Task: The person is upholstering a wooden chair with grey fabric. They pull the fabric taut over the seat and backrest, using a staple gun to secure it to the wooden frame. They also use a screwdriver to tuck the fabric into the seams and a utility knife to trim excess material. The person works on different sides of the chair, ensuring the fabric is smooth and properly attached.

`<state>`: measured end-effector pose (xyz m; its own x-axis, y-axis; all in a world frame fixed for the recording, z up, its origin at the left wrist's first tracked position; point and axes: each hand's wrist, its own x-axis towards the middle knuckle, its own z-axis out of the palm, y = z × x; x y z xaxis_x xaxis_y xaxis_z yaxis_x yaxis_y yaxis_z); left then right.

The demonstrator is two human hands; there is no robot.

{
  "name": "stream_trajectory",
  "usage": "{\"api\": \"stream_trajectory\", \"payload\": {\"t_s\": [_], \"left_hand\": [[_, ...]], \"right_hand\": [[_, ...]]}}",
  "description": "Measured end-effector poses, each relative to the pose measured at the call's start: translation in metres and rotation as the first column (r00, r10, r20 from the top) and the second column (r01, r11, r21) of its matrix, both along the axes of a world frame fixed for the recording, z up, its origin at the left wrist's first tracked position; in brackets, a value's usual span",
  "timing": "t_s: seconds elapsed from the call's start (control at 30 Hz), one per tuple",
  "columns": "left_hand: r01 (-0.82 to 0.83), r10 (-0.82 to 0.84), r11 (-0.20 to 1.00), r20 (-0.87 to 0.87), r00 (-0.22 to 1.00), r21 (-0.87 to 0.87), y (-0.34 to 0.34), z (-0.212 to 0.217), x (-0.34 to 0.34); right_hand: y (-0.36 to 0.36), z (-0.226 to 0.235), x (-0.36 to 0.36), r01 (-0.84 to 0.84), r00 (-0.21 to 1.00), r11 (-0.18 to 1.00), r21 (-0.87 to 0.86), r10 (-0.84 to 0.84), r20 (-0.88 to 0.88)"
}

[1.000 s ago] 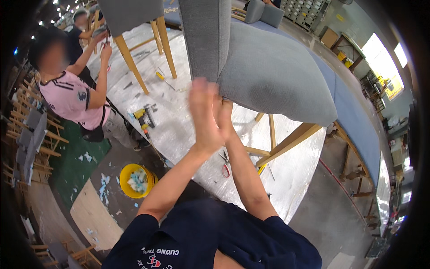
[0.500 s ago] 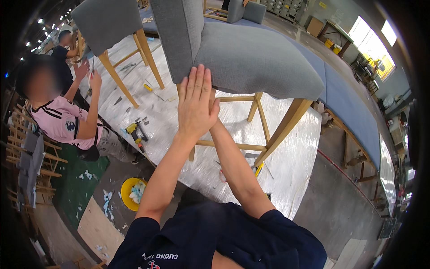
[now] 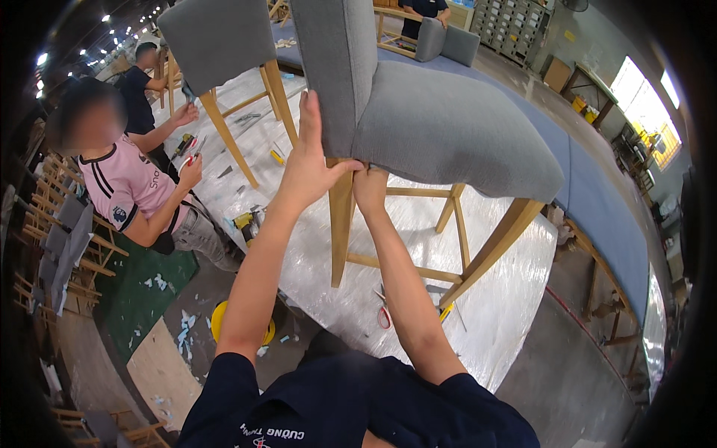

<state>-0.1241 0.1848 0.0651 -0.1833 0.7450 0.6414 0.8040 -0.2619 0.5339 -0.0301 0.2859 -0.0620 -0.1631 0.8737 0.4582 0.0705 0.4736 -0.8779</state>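
Observation:
A grey upholstered chair (image 3: 455,127) with pale wooden legs stands upright on the table in front of me. My left hand (image 3: 308,168) lies along the lower corner of its backrest, fingers stretched upward and thumb reaching across the top of the near wooden leg (image 3: 340,231). Close beside that thumb, my right hand (image 3: 370,188) is closed at the seat's lower edge, where it meets the backrest. Its fingers curl against the grey upholstery fabric there; the fingertips are partly hidden. Red-handled scissors (image 3: 384,316) and a yellow cutter (image 3: 447,310) lie near the chair's legs.
Plastic film covers the table (image 3: 500,276). Another grey chair (image 3: 220,48) stands at the far left, near a co-worker in a pink shirt (image 3: 123,179) holding scissors. A nail gun (image 3: 245,222) lies at the table's left edge, above a yellow bucket (image 3: 218,321). A blue-covered table (image 3: 605,216) runs along the right.
My left hand has moved from lying flat over the backrest's lower corner to its left side. My right hand, mostly hidden before, now shows at the seat edge. The co-worker's hands have lowered.

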Motion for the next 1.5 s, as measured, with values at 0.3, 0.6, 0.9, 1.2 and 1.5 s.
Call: {"api": "stream_trajectory", "payload": {"t_s": [0.3,0.6,0.9,1.2,1.5], "left_hand": [[-0.014,0.011,0.995,-0.029,1.000,-0.101,0.005,0.003,0.012],[-0.011,0.012,0.999,-0.015,1.000,0.046,0.007,-0.012,0.019],[0.081,-0.135,0.989,0.523,0.842,0.125,-0.016,-0.041,0.042],[-0.031,0.003,0.998,0.505,0.863,0.047,-0.117,-0.108,0.087],[-0.255,0.237,0.966,0.575,0.783,-0.051,-0.145,-0.121,0.114]], "right_hand": [[0.002,0.006,-0.002,-0.005,1.000,1.000,-0.023,0.005,-0.023],[0.006,-0.002,0.002,-0.077,0.997,0.997,-0.012,0.077,0.011],[-0.039,-0.005,0.021,-0.135,0.991,0.978,-0.159,0.134,-0.022],[-0.141,-0.100,0.070,-0.133,0.956,0.991,0.014,0.124,0.267],[-0.227,-0.046,0.094,-0.171,0.976,0.944,-0.282,0.124,-0.179]]}}
